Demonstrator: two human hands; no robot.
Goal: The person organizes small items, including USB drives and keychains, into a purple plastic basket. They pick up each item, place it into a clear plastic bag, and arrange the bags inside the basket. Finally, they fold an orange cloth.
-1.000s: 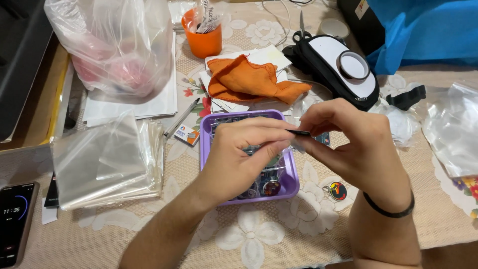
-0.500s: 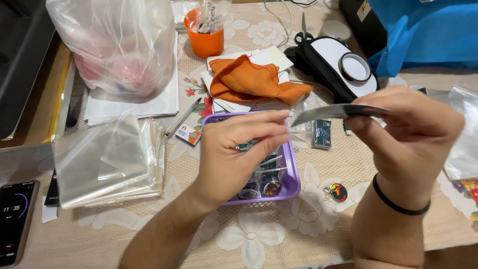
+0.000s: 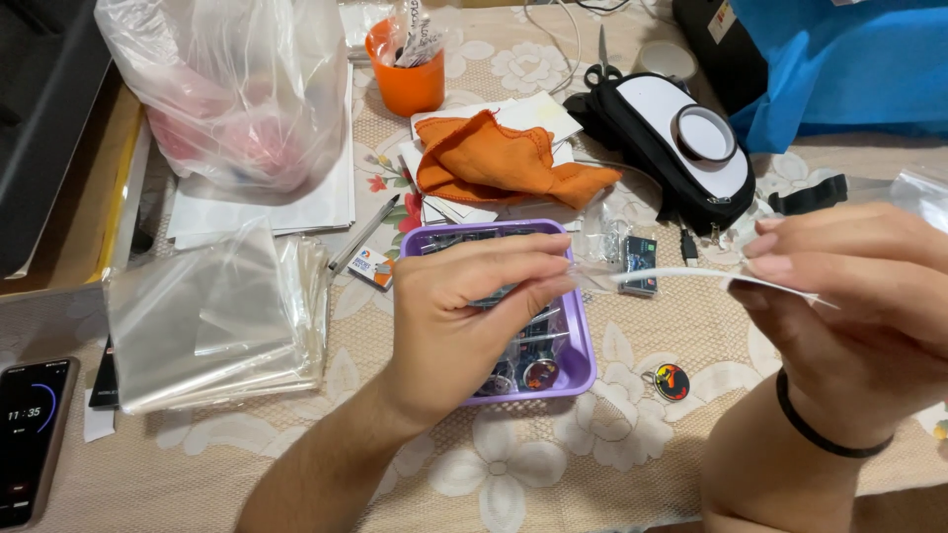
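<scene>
Head view: your left hand [image 3: 464, 316] pinches one end of a clear plastic sleeve [image 3: 691, 278] above the purple tray [image 3: 583, 360] at mid-bench. Your right hand [image 3: 849, 296] pinches the other end, holding it level. An orange cloth [image 3: 494, 158] lies beyond the tray.

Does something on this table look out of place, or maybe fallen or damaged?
One small round badge lies alone on the tablecloth, right of the purple tray that holds similar ones. Nothing looks spilled or damaged.
</scene>
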